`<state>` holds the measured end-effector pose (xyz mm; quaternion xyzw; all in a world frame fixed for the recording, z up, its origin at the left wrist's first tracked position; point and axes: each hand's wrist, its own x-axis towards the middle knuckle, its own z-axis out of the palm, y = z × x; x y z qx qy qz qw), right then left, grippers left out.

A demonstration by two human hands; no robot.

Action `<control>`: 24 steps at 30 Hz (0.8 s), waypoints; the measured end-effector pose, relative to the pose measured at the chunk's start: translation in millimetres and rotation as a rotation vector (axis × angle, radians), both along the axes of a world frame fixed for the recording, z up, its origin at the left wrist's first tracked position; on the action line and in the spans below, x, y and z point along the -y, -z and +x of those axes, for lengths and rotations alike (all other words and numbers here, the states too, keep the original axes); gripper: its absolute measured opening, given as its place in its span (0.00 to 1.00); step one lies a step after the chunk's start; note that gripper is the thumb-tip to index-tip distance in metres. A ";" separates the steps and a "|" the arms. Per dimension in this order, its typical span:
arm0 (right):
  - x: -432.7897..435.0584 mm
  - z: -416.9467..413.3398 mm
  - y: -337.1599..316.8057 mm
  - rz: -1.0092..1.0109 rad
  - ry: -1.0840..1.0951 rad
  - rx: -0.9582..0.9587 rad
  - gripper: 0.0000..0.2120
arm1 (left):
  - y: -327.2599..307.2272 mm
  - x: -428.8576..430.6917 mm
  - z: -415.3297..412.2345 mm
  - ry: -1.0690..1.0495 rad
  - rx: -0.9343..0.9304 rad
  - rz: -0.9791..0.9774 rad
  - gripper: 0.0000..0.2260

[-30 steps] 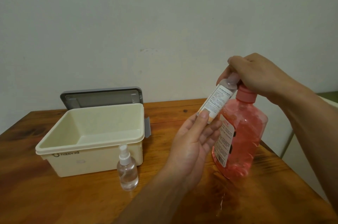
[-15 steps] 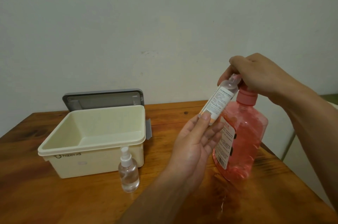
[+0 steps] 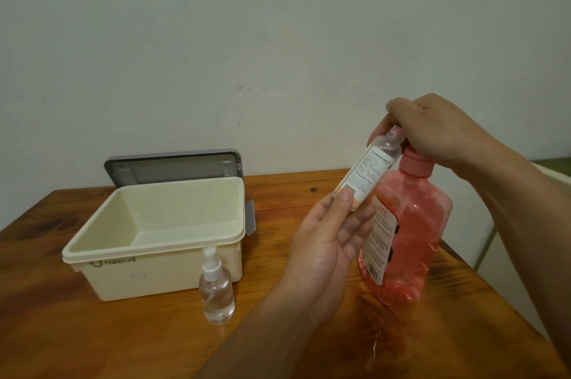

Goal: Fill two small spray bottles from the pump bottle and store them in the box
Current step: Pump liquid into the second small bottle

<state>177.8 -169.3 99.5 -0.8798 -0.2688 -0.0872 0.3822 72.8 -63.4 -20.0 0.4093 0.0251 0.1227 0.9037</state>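
Observation:
A large pink pump bottle (image 3: 411,242) stands on the right of the wooden table (image 3: 139,338). My right hand (image 3: 432,128) curls over its pump head, which is hidden under the fingers. My left hand (image 3: 330,236) pinches the bottom of a small clear labelled bottle (image 3: 369,171), tilted so its open neck points up under the pump. A second small clear spray bottle (image 3: 216,289) with a white spray top stands upright in front of the cream box (image 3: 160,242), whose inside looks bare.
The grey lid (image 3: 173,167) leans against the wall behind the box. The table's right edge runs close beside the pump bottle, with a white surface (image 3: 506,270) beyond it. A wet streak (image 3: 375,344) lies on the wood near the front.
My right hand has risen slightly on the pump head. The small bottle stays held at the pump, and the view has shifted a little.

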 end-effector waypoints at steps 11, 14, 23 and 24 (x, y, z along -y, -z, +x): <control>0.3 0.2 -0.4 -0.004 -0.002 -0.017 0.24 | -0.2 0.8 -0.7 0.006 0.000 0.004 0.17; -0.2 0.9 1.0 0.004 -0.003 -0.025 0.24 | 0.2 0.7 -1.4 0.006 -0.007 0.012 0.16; -0.7 1.0 0.9 0.000 0.010 -0.002 0.24 | 0.8 -0.3 0.1 0.005 -0.005 0.011 0.17; -0.5 1.5 2.1 0.005 0.009 -0.003 0.24 | 1.2 -0.1 0.3 0.004 -0.007 0.012 0.17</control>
